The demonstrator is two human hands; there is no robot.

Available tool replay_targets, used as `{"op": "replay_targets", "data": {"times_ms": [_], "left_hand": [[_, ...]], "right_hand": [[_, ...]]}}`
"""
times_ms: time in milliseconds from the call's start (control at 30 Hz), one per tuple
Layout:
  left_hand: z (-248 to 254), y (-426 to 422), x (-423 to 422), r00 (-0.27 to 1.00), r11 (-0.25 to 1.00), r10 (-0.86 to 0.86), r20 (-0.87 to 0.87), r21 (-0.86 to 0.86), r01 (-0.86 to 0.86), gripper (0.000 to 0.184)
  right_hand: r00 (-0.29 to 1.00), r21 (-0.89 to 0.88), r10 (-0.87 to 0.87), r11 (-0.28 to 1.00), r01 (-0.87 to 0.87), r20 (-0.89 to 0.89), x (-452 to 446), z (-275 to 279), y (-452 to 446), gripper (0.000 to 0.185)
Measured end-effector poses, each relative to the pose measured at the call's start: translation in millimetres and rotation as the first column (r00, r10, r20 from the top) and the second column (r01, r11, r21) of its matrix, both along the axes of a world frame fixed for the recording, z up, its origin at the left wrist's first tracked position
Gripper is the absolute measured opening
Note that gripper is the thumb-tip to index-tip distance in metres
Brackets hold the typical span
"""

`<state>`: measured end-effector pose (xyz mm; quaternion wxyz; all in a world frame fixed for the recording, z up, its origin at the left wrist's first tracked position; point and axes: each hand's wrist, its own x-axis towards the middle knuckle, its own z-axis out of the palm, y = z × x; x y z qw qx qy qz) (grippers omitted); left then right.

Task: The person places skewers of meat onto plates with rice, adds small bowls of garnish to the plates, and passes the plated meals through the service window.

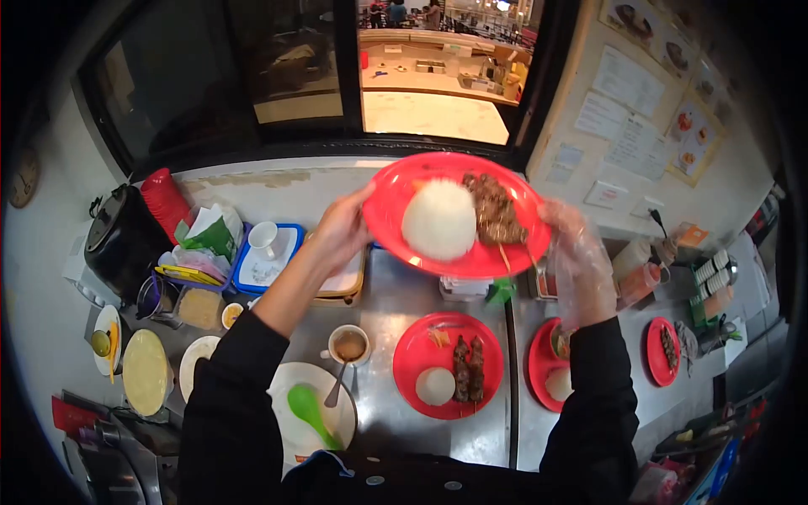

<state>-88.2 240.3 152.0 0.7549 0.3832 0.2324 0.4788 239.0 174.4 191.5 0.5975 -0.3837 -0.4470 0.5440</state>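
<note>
A red oval plate (pixel 396 172) is up in the air before the window, held by its two ends. My left hand (pixel 341 231) grips its left rim. On its right rim is my right hand (pixel 581 257), in a clear plastic glove. The plate carries a dome of white rice (pixel 439 220) and grilled meat skewers (pixel 497 210), whose sticks point toward me. Below, on the steel counter, lies another red plate (pixel 412 345) with a smaller rice mound (pixel 436 386) and two darker skewers (pixel 469 369).
An open sliding window (pixel 435 114) faces me. On the counter stand a cup with a spoon (pixel 349 345), a white plate with a green spoon (pixel 307 412), and a blue tray (pixel 290 231). Two more red plates (pixel 661 370) and sauce bottles (pixel 640 282) are at right.
</note>
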Motion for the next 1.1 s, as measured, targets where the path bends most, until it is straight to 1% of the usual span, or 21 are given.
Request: {"op": "replay_targets", "data": {"times_ms": [167, 233, 267, 300, 333, 367, 433, 467, 533, 600, 667, 700, 767, 867, 900, 933, 967, 1000, 1033, 1067, 1100], "left_hand": [[41, 40, 0, 0.983, 0.986, 0.153, -0.102, 0.081, -0.145, 0.053], [32, 20, -17, 0.968, 0.980, 0.137, -0.210, 0.171, -0.102, 0.051], [27, 7, -27, 0.939, 0.969, 0.116, -0.323, 0.244, -0.036, 0.049], [27, -12, -38, 0.922, 0.973, 0.097, -0.376, 0.229, -0.009, 0.047], [28, -33, -49, 0.900, 0.978, 0.075, -0.429, 0.209, 0.018, 0.046], [22, -52, -64, 0.892, 0.982, 0.055, -0.449, 0.184, 0.032, 0.043], [12, -86, -94, 0.868, 0.985, 0.024, -0.496, 0.158, 0.063, 0.040], [9, -103, -107, 0.851, 0.985, 0.013, -0.525, 0.152, 0.079, 0.039], [8, -139, -126, 0.862, 0.999, 0.023, -0.506, 0.036, -0.005, 0.037], [4, -166, -138, 0.861, 0.996, 0.083, -0.502, 0.010, -0.090, 0.033], [1, -188, -137, 0.861, 0.990, 0.117, -0.495, -0.011, -0.140, 0.032], [0, -195, -135, 0.862, 0.982, 0.147, -0.484, -0.030, -0.184, 0.030], [-3, -206, -123, 0.881, 0.987, 0.129, -0.455, -0.028, -0.159, 0.030], [-9, -226, -95, 0.897, 0.997, 0.061, -0.438, -0.016, -0.076, 0.028], [-9, -230, -87, 0.900, 0.997, -0.034, -0.434, -0.078, -0.001, 0.028], [-10, -233, -78, 0.900, 0.988, -0.125, -0.418, -0.135, 0.075, 0.028], [-17, -239, -68, 0.876, 0.978, -0.202, -0.437, -0.141, 0.155, 0.029], [-27, -241, -57, 0.850, 0.965, -0.263, -0.457, -0.126, 0.231, 0.029], [-36, -243, -46, 0.826, 0.951, -0.302, -0.476, -0.099, 0.291, 0.031], [-49, -244, -36, 0.829, 0.949, -0.310, -0.466, -0.100, 0.299, 0.031], [-64, -244, -27, 0.779, 0.912, -0.407, -0.478, -0.166, 0.375, 0.032]], "right_hand": [[0.998, 0.089, 0.008, 0.996, -0.013, 0.061, 7, -2, 136, 0.015], [0.983, 0.391, -0.162, 0.913, 0.117, 0.085, 2, -20, 194, 0.010], [0.986, 0.398, -0.147, 0.912, 0.102, 0.084, 1, -27, 224, 0.010], [0.598, 0.694, -0.600, 0.713, 0.099, 0.531, 2, -33, 254, 0.010], [-0.099, 0.851, -0.864, 0.504, -0.148, 0.494, -3, -36, 277, 0.011], [-0.086, 0.853, -0.866, 0.499, -0.150, 0.492, -14, -36, 291, 0.011], [-0.513, 0.692, -0.749, 0.630, -0.353, 0.420, -39, -35, 316, 0.008], [-0.626, 0.605, -0.615, 0.748, -0.272, 0.480, -56, -33, 329, 0.009], [-0.503, 0.717, -0.790, 0.571, -0.399, 0.350, -66, -62, 375, 0.009], [-0.456, 0.690, -0.747, 0.646, -0.327, 0.484, -107, -50, 366, 0.012], [-0.356, 0.524, -0.593, 0.805, -0.276, 0.723, -130, -49, 364, 0.024], [-0.358, 0.516, -0.584, 0.811, -0.275, 0.728, -142, -44, 354, 0.024], [-0.208, 0.545, -0.613, 0.781, -0.306, 0.762, -156, -33, 328, 0.029], [-0.259, 0.444, -0.486, 0.872, -0.207, 0.835, -141, -38, 297, 0.027], [0.305, 0.375, -0.294, 0.892, -0.252, 0.906, -137, -34, 260, 0.026], [0.758, 0.342, -0.003, 0.893, -0.291, 0.652, -136, -20, 223, 0.028], [0.952, 0.347, 0.265, 0.887, -0.304, 0.156, -136, -10, 190, 0.033], [0.860, 0.408, 0.403, 0.761, -0.504, 0.313, -133, -7, 156, 0.026], [0.821, 0.121, 0.306, 0.905, -0.409, 0.481, -127, -29, 161, 0.018], [0.488, 0.147, 0.182, 0.815, -0.561, 0.854, -124, -49, 135, 0.021], [0.057, 0.082, -0.060, 0.711, -0.698, 0.997, -118, -76, 102, 0.027]]}}
